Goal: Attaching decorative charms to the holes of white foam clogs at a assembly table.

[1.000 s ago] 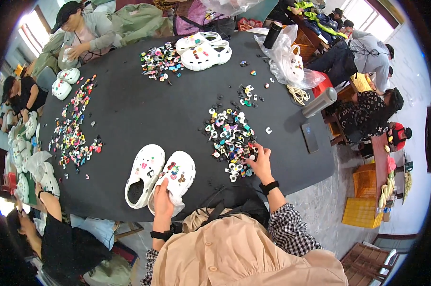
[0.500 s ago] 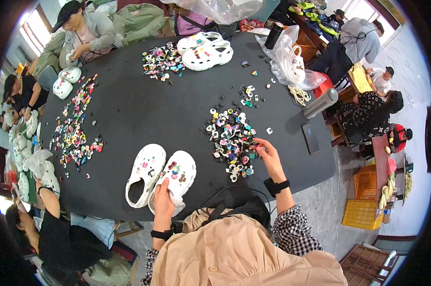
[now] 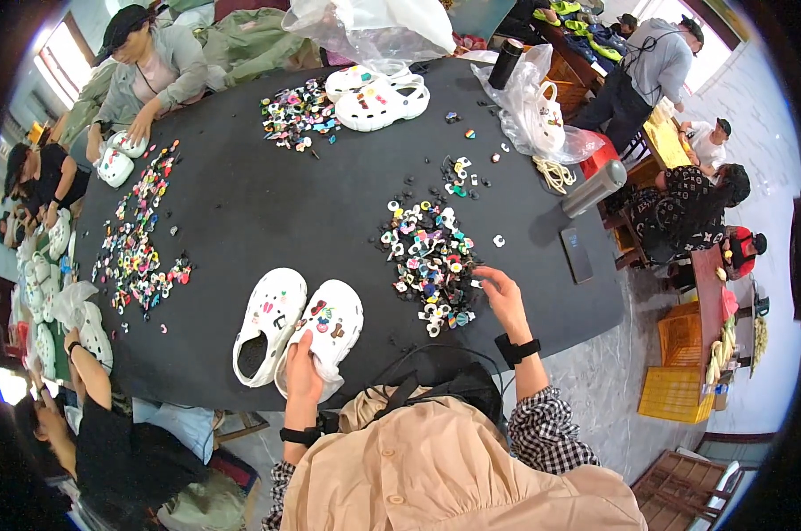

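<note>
A pair of white clogs lies in front of me on the black table. The left clog (image 3: 270, 311) rests flat with several charms on its toe. My left hand (image 3: 304, 372) grips the right clog (image 3: 331, 310) at its heel; this one also carries colourful charms. At the right edge of a pile of small shoe charms (image 3: 429, 252), my right hand (image 3: 504, 299) has its thumb and fingers drawn together. A small white charm (image 3: 477, 283) shows at the fingertips, its design too small to read.
Another charm pile (image 3: 139, 248) spreads at the left, and a third (image 3: 296, 113) lies beside white clogs (image 3: 383, 104) at the far edge. A steel bottle (image 3: 595, 188), a phone (image 3: 576, 255) and a plastic bag (image 3: 517, 106) stand or lie right. Co-workers sit around, one touching clogs (image 3: 115, 168).
My right hand has shifted slightly at the pile's edge, and a white charm now shows at its fingertips. Across the table, a co-worker's hands have come onto the clogs. The far plastic sheet has moved.
</note>
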A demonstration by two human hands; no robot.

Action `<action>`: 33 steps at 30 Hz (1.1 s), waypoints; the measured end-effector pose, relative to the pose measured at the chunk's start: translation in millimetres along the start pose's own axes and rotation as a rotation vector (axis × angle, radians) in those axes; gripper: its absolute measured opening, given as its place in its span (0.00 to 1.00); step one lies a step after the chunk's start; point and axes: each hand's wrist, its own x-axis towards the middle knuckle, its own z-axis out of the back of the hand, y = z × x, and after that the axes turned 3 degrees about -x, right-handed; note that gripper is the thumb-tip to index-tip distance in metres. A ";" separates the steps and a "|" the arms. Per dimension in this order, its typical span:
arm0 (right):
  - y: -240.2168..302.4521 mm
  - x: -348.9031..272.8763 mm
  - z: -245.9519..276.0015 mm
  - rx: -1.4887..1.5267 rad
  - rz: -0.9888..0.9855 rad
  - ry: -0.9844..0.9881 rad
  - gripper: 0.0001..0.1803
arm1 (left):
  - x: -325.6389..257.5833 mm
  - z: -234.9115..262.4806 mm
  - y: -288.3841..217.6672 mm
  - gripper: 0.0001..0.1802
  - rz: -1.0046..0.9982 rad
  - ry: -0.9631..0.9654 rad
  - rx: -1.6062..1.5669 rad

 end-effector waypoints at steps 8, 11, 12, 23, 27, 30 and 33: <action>-3.5 13.8 -40.3 -0.114 -0.035 -0.070 0.23 | -1.0 -2.0 -0.9 0.18 -0.005 0.023 0.002; 9.9 17.5 -63.5 -0.218 0.156 0.003 0.18 | -0.6 -1.1 -0.3 0.18 -0.004 -0.016 0.008; 20.2 16.7 -71.2 -0.314 0.291 -0.036 0.15 | 0.8 2.4 0.7 0.18 -0.020 -0.015 0.009; 30.9 -24.7 -60.4 -0.435 0.424 0.211 0.12 | -1.9 -1.5 -0.5 0.19 -0.027 0.027 -0.004; 19.6 -15.0 -41.6 -0.466 0.351 0.089 0.09 | -2.1 -2.7 -1.2 0.19 -0.014 0.023 -0.009; 20.3 -7.6 -33.9 -0.468 0.274 0.045 0.08 | -1.4 0.3 -1.2 0.18 -0.019 0.017 -0.011; 11.4 8.8 -28.0 -0.333 0.165 -0.094 0.06 | -1.4 1.1 -0.4 0.18 -0.021 0.013 -0.014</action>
